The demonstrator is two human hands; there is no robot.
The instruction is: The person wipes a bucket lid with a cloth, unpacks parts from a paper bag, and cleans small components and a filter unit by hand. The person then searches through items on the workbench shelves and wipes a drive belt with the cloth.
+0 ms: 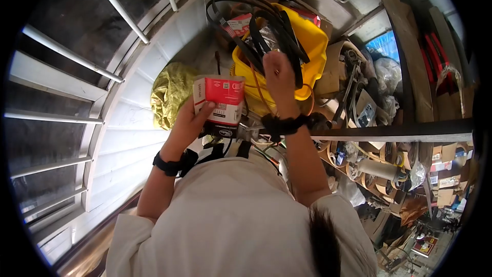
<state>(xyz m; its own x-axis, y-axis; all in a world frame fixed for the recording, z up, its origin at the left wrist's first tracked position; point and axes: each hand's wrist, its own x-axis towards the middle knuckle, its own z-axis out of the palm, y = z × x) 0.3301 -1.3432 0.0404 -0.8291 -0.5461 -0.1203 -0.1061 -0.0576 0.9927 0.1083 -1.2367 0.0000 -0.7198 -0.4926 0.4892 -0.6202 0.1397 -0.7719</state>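
My left hand grips a red-and-white printed cardboard packet, with the thumb across its printed face. Black belts rise in large loops above a yellow plastic bin. Over the front of that bin, my right hand is closed around part of the belts; its fingertips are mostly hidden. Other red-and-white packaging shows behind the loops, inside or beside the bin.
A crumpled yellow-green sack lies left of the packet, beside the white wall with barred windows. At right, a cardboard box holds cables and plastic bags. A shelf edge runs above more cluttered boxes.
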